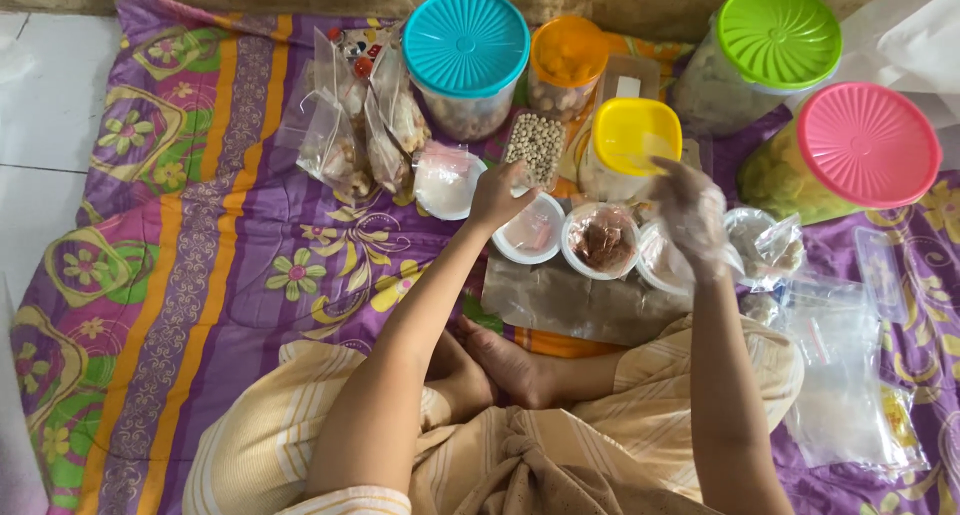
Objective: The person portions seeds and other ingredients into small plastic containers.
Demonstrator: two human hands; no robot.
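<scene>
I sit cross-legged on a purple flowered cloth (230,235). My left hand (497,195) reaches forward with bent fingers to the rim of a small white bowl (530,237), just below a clear packet of pale round beans (536,147). Whether it grips anything I cannot tell. My right hand (688,215), inside a thin clear plastic glove, hovers with fingers spread above small white bowls; one bowl (601,241) holds brown pieces. It holds nothing.
Lidded tubs stand along the far edge: teal (466,45), orange (568,53), yellow (636,137), green (778,35), pink (868,145). Filled clear bags (360,125) lie at the back left, empty plastic bags (845,375) at the right. A brown sheet (570,305) lies before my feet.
</scene>
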